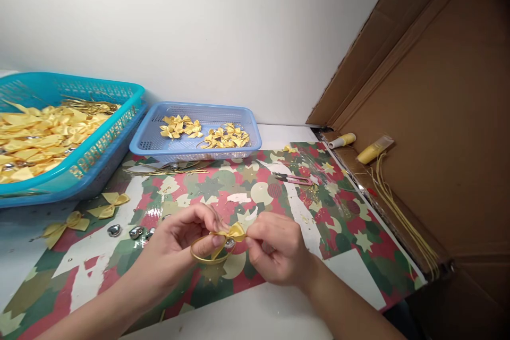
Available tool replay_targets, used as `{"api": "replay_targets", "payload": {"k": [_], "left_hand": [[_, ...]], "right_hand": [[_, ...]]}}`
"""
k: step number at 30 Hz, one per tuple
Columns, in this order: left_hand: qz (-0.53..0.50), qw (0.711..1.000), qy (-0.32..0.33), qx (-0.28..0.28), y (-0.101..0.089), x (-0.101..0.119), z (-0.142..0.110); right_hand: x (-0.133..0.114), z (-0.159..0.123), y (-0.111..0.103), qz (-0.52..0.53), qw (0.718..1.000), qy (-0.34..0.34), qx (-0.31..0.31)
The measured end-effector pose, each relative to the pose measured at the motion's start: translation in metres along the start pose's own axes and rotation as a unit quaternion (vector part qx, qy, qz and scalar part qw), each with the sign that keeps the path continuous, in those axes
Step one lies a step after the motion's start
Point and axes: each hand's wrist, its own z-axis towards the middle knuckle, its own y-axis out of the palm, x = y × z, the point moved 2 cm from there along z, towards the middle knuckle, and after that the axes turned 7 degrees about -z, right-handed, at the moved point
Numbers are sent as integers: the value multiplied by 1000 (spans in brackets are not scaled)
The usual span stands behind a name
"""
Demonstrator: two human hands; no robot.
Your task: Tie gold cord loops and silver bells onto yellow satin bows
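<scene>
A yellow satin ribbon bow (236, 232) is between my two hands, just above the patterned paper. My left hand (185, 236) pinches its left side between thumb and fingers. A loop of gold cord (211, 262) hangs under my left thumb, and a small silvery piece (230, 243) shows below the knot. My right hand (277, 247) is closed, its thumb and forefinger pinching at the bow's right edge; whether they also hold cord is hidden. Silver heart-shaped bells (136, 232) lie left of my left hand, near two loose ribbon bows (111, 205).
A turquoise basket (119, 127) full of yellow bows stands at left. A blue basket (195, 153) holds bows with cords. Pink thread snips (295, 179) lie beyond my right hand. Gold cords (402, 218) and yellow rolls (374, 150) lie by the cardboard wall (438, 117).
</scene>
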Motion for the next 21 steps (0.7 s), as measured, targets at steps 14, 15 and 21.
{"api": "replay_targets", "payload": {"k": [14, 15, 21], "left_hand": [[-101, 979, -149, -91, -2, -8, 4], [-110, 977, -156, -95, -3, -8, 4], [-143, 967, -191, -92, -4, -9, 4]], "right_hand": [[1, 3, -3, 17, 998, -28, -53], [1, 3, -3, 17, 998, -29, -54], [2, 2, -2, 6, 998, -24, -60]]}}
